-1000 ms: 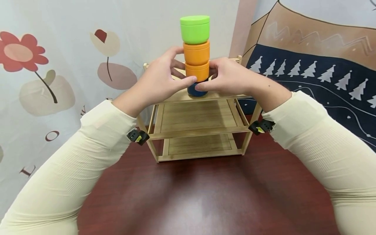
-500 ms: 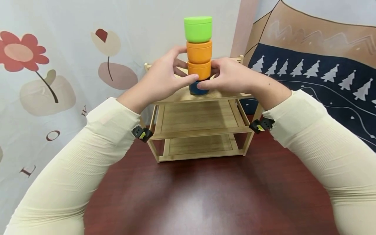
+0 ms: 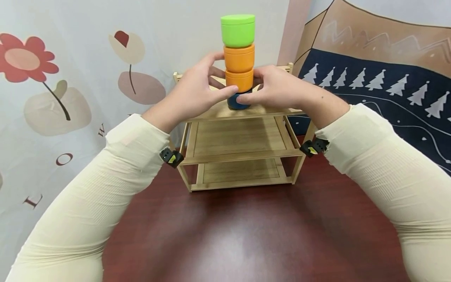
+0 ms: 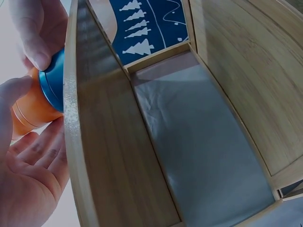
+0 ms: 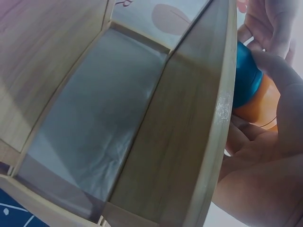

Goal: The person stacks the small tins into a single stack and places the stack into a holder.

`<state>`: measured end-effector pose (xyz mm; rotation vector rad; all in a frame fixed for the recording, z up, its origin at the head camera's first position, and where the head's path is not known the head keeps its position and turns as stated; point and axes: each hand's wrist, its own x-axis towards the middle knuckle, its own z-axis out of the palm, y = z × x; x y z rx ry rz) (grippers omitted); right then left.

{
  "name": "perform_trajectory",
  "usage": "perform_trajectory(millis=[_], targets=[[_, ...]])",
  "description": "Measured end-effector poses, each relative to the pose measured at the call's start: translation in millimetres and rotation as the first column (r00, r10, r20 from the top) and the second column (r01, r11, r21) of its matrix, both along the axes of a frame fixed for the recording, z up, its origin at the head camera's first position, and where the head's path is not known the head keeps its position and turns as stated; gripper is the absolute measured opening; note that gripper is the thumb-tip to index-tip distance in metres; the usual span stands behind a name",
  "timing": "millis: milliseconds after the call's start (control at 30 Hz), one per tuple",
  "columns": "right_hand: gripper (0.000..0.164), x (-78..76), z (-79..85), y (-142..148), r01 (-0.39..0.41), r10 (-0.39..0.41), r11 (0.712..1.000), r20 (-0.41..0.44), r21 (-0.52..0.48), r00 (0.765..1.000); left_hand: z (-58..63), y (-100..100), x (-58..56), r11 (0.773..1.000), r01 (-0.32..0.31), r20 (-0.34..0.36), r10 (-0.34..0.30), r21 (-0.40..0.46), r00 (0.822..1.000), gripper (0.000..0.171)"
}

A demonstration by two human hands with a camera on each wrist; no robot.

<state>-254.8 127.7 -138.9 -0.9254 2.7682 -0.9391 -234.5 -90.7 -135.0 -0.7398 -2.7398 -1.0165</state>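
A straight column of round cups stands upright on the top shelf in the head view: a green cup (image 3: 238,32) uppermost, an upper orange cup (image 3: 239,58), a lower orange cup (image 3: 239,80) and a dark blue cup (image 3: 238,102) at the bottom. My left hand (image 3: 197,88) curves around the column's left side, thumb tip at the lower orange cup's base, fingers partly hidden behind. From the right, my right hand (image 3: 282,88) holds the blue cup with its thumb across the front; its fingers go behind the column. Both wrist views show the blue cup (image 4: 54,80) right over the shelf's edge.
The wooden rack (image 3: 239,158) has two lower shelves below the cups. It stands on a dark red tabletop (image 3: 246,235). Behind are a flower-print wall cloth (image 3: 81,156) and a navy cloth with white trees (image 3: 380,94).
The column and both hands have shifted very slightly right, the left hand most. The hands keep the same hold, and the view has tilted slightly.
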Motion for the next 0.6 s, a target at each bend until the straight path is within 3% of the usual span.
perform_trajectory(millis=[600], targets=[[0.060,4.1,-3.4,2.0,0.019,-0.019,1.000,-0.005,0.014,1.000,-6.0,-5.4,1.3,0.999,-0.030,-0.016,0.030,-0.021,0.999,0.072]])
